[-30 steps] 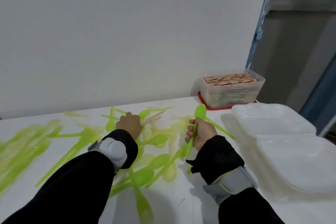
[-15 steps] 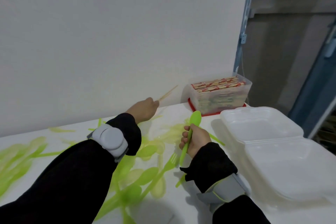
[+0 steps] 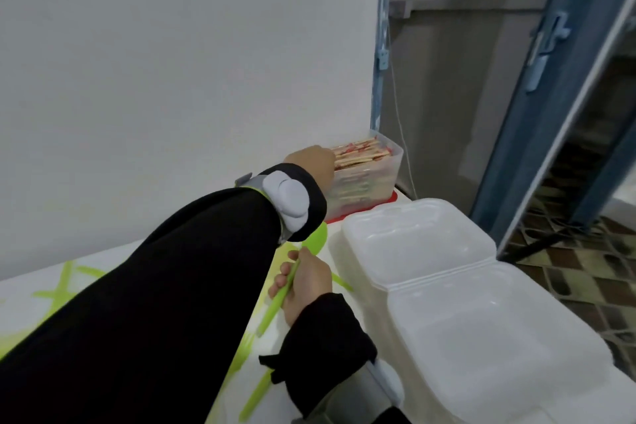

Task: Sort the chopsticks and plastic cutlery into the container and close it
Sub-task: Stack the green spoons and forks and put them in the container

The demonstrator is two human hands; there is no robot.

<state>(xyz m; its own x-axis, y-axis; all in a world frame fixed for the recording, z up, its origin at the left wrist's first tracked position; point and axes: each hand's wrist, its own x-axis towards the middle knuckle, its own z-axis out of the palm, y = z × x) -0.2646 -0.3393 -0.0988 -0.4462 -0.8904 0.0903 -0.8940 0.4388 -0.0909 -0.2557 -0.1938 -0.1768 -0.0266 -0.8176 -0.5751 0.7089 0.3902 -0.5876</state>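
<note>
The left hand (image 3: 311, 162) has moved a long way since half a second ago: then it was up in the air by the wall with a chopstick in its fingers, and now it reaches to the clear tub (image 3: 371, 175) at about one o'clock on the table. Its fingers are hidden at the tub's near end, so I cannot tell if they are curled or straight. The right hand (image 3: 304, 286) stays where it was, wrapped round a green plastic spoon (image 3: 311, 239). The tub is packed full of wrapped chopsticks (image 3: 361, 153) with red and white paper. A white foam clamshell box (image 3: 447, 286) lies open at three o'clock. More green cutlery (image 3: 65, 282) lies at nine o'clock.
</note>
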